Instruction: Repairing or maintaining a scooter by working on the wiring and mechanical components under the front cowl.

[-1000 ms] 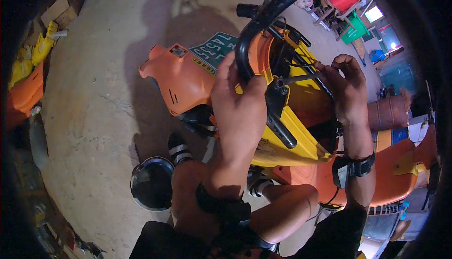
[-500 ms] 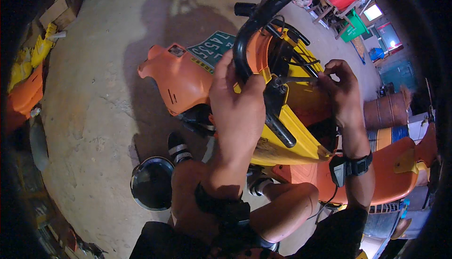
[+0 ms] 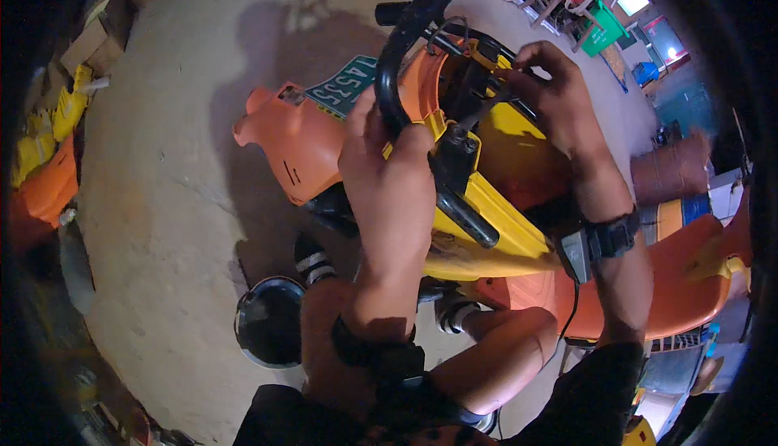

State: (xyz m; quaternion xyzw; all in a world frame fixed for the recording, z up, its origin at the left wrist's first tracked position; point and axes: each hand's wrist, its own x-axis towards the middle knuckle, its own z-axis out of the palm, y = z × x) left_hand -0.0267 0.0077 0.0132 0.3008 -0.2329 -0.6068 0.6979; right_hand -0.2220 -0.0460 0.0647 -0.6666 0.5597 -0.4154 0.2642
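A yellow and orange vehicle body with a thick bent black tube stands before me. My left hand is closed round the tube's lower bend, its thumb beside a bolted black bracket. The fingertips are partly hidden by the tube. My right hand, its fingers pinched, grips the far end of a slim dark wrench. The wrench's other end meets a bolt on the bracket, and its shank slants up to the right. An orange front cover with a green plate sits left of my left hand.
A round black pan lies on the concrete floor by my leg. The long orange seat-like panel is at the right. Cardboard boxes and yellow and orange parts line the left side. A green bin stands at the back right.
My right hand has swung up and to the left, turning the wrench from nearly level to a steep upward slant. My left hand keeps its hold. The whole view has shifted slightly.
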